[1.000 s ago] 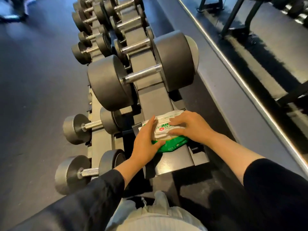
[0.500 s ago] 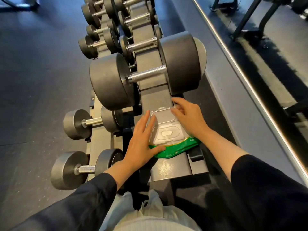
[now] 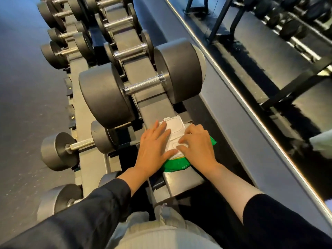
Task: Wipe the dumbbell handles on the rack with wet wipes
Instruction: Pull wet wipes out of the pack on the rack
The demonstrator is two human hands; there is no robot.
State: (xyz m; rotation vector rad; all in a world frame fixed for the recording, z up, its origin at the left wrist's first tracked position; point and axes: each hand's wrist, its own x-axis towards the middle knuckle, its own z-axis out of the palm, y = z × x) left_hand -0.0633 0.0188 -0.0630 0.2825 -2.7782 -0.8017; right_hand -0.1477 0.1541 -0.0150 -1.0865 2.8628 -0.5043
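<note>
You have one pack of wet wipes [image 3: 177,139] on one rack [image 3: 154,106]; two hands, left hand [image 3: 154,146] and right hand [image 3: 196,146], rest on it; one large dumbbell [image 3: 142,85] lies nearest; several smaller dumbbells beyond, too crowded to count exactly.

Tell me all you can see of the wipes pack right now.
The wipes pack is a soft green pouch with a clear plastic flip lid, open and hinged away from the person. It lies flat on the grey rack near its end, below the big dumbbell. The left hand presses on it flat; the right hand curls its fingers at the opening.
</note>
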